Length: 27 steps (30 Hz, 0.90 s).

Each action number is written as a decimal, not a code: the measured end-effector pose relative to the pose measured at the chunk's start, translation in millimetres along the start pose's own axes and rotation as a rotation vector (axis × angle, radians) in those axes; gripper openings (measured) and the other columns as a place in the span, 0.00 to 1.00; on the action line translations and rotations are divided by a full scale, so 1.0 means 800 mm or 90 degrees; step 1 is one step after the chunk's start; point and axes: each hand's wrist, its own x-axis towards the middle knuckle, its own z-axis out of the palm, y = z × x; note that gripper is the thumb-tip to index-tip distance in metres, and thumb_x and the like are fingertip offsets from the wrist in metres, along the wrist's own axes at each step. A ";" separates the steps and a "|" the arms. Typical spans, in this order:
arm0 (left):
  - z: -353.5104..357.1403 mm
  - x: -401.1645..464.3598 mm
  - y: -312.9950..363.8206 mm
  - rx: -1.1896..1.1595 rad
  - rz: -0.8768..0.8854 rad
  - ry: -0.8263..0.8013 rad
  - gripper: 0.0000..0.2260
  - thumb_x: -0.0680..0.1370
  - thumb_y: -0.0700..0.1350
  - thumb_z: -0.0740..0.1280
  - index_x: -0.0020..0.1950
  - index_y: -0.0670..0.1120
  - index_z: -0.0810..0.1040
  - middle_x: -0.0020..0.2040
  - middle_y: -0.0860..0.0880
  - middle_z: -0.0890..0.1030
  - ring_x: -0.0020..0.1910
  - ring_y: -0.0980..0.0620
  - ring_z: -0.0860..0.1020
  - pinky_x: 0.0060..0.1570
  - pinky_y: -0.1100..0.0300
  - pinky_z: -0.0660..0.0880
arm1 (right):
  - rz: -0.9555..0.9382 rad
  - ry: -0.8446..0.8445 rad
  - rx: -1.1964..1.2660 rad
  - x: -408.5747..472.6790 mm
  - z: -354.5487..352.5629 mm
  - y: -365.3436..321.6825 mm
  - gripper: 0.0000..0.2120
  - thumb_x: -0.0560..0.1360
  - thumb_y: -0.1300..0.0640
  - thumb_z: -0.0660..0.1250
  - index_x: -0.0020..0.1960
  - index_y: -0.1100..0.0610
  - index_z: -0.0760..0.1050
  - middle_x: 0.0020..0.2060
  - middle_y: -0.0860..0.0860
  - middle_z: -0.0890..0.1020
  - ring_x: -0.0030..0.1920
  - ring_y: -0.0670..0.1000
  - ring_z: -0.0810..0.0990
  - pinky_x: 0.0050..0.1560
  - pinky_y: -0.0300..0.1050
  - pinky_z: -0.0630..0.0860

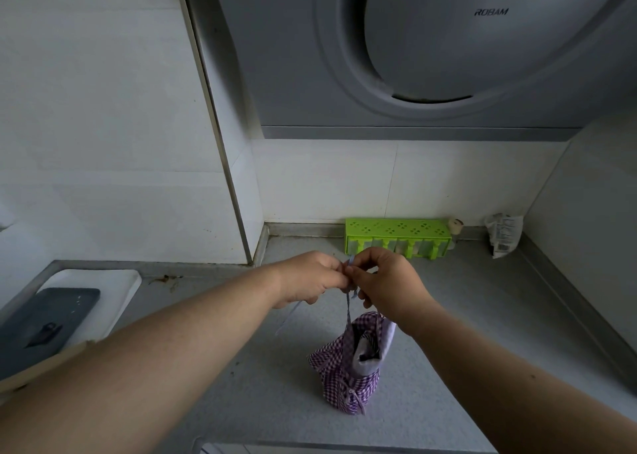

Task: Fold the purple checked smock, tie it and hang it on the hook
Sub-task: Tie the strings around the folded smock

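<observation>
The purple checked smock (348, 364) is folded into a small tight bundle that hangs from its thin strings just over the grey counter (482, 315). My left hand (310, 279) and my right hand (386, 281) meet above it, and each pinches the smock's strings (348, 303) between fingertips. One loose pale string end (287, 319) trails down to the left below my left hand. No hook is clearly visible in the head view.
A green perforated rack (398, 236) stands against the back wall, with a small bottle (455, 231) and a crumpled packet (503, 234) to its right. A white tray (113, 288) holding a dark phone (51, 315) lies at the left. A range hood (448, 46) hangs overhead.
</observation>
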 end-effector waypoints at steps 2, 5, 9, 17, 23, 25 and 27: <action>0.000 0.002 -0.005 -0.030 -0.008 0.001 0.05 0.81 0.43 0.69 0.51 0.46 0.84 0.28 0.63 0.78 0.32 0.55 0.66 0.34 0.59 0.63 | -0.010 0.001 -0.035 0.005 -0.001 0.005 0.03 0.79 0.57 0.71 0.47 0.54 0.78 0.40 0.51 0.84 0.29 0.46 0.80 0.33 0.48 0.80; -0.003 0.002 -0.007 -0.116 -0.045 -0.029 0.04 0.82 0.41 0.69 0.53 0.41 0.82 0.44 0.48 0.88 0.29 0.56 0.62 0.31 0.60 0.58 | -0.043 -0.055 -0.099 0.004 -0.009 0.009 0.12 0.75 0.58 0.72 0.56 0.50 0.74 0.47 0.47 0.82 0.36 0.44 0.79 0.40 0.48 0.79; -0.008 0.000 -0.009 -0.088 -0.055 -0.037 0.03 0.82 0.41 0.71 0.49 0.43 0.82 0.43 0.46 0.85 0.29 0.56 0.64 0.30 0.60 0.59 | -0.117 -0.152 -0.280 0.004 -0.014 0.008 0.25 0.73 0.63 0.70 0.65 0.43 0.75 0.55 0.42 0.74 0.43 0.44 0.78 0.42 0.36 0.76; -0.017 -0.001 -0.004 0.176 -0.037 -0.033 0.08 0.81 0.55 0.71 0.51 0.52 0.85 0.53 0.52 0.85 0.51 0.55 0.79 0.49 0.59 0.73 | -0.161 -0.128 -0.335 0.009 -0.004 0.020 0.14 0.77 0.65 0.67 0.47 0.46 0.81 0.54 0.47 0.75 0.51 0.46 0.77 0.53 0.40 0.74; -0.010 -0.001 -0.002 0.122 -0.021 -0.052 0.06 0.84 0.47 0.67 0.52 0.50 0.83 0.44 0.54 0.82 0.36 0.56 0.70 0.34 0.62 0.65 | -0.097 -0.191 -0.290 0.012 -0.005 0.023 0.06 0.75 0.55 0.75 0.44 0.49 0.79 0.44 0.44 0.80 0.39 0.41 0.77 0.38 0.32 0.72; -0.013 0.000 -0.007 0.093 -0.026 -0.044 0.05 0.83 0.46 0.67 0.51 0.50 0.83 0.43 0.53 0.80 0.35 0.56 0.68 0.34 0.61 0.64 | -0.060 -0.177 -0.177 0.013 -0.007 0.030 0.03 0.77 0.52 0.73 0.48 0.49 0.80 0.44 0.45 0.82 0.38 0.40 0.78 0.40 0.34 0.72; -0.015 0.001 -0.012 0.073 -0.037 -0.042 0.05 0.83 0.46 0.68 0.49 0.51 0.83 0.40 0.54 0.78 0.35 0.56 0.68 0.34 0.61 0.65 | -0.020 -0.123 -0.048 0.012 -0.008 0.033 0.06 0.82 0.55 0.67 0.49 0.49 0.82 0.42 0.47 0.83 0.33 0.42 0.76 0.39 0.40 0.73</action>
